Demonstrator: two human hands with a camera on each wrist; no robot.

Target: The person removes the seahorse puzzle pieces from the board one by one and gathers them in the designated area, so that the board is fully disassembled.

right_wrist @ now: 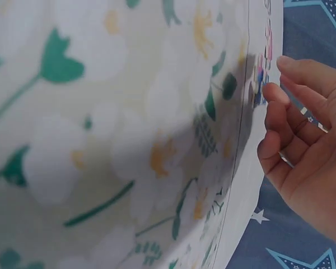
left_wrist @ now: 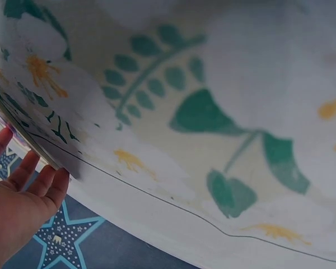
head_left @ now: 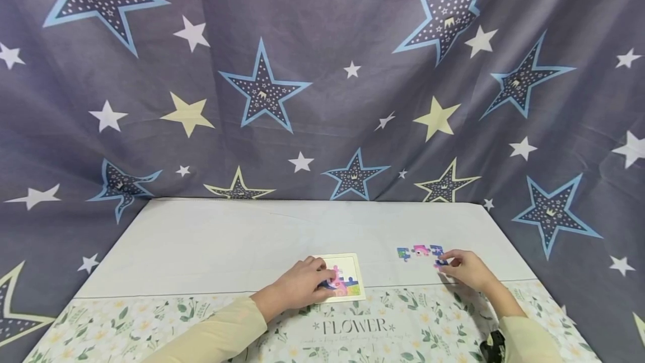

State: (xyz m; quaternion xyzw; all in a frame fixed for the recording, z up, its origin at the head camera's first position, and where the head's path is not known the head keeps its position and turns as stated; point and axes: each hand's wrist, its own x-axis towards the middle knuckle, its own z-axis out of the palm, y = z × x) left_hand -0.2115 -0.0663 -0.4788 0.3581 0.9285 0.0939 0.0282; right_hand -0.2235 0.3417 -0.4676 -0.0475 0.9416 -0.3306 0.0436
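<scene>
A small puzzle tray [head_left: 360,284] with a pale frame lies near the table's middle, partly filled with pink, blue and yellow pieces [head_left: 344,285]. My left hand [head_left: 304,283] rests over its left side, covering part of the picture. In the left wrist view, the loosely bent fingers of the left hand [left_wrist: 31,188] lie along the tray's edge. To the right, my right hand [head_left: 467,269] reaches to a blue puzzle piece [head_left: 440,263], thumb and forefinger on either side of it. Thumb and fingertips stand apart on the right hand [right_wrist: 308,129] in the right wrist view.
Just beyond the right hand lie more loose pieces: a green-blue puzzle piece [head_left: 403,253], a pink puzzle piece [head_left: 420,250] and a blue puzzle piece [head_left: 436,250]. A white and floral tablecloth [head_left: 227,240] covers the table. A star-patterned curtain [head_left: 312,144] hangs behind it.
</scene>
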